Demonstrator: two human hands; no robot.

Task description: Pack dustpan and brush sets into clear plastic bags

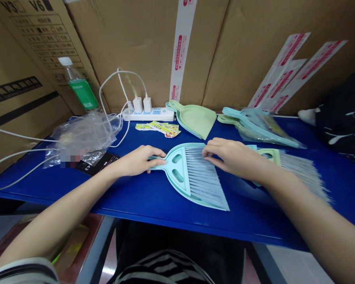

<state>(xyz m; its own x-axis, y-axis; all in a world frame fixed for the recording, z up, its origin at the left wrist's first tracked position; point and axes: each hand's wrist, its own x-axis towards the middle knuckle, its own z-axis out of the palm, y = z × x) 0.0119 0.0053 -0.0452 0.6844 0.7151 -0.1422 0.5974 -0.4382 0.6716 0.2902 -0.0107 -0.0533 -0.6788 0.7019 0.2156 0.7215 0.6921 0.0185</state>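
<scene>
A light-blue hand brush (175, 167) with grey bristles lies in a matching light-blue dustpan (173, 188) on the blue table. My left hand (136, 159) closes around their stacked handles, thumb on top. At the far corner of the bristles is my right hand (225, 154), its fingers bent in a pinch against the bristle edge. Beneath and beyond my right forearm lies another brush (304, 171) with pale bristles and a green part, partly hidden by the arm.
Behind lie a green dustpan (197, 117) on a blue one and a bagged set (263, 124). Label strips (159, 128), a power strip (161, 114) with white cables, a plastic bag (83, 132) and a bottle (83, 92) are farther left. Cardboard boxes (142, 39) wall the back; a black bag (343, 114) stands right.
</scene>
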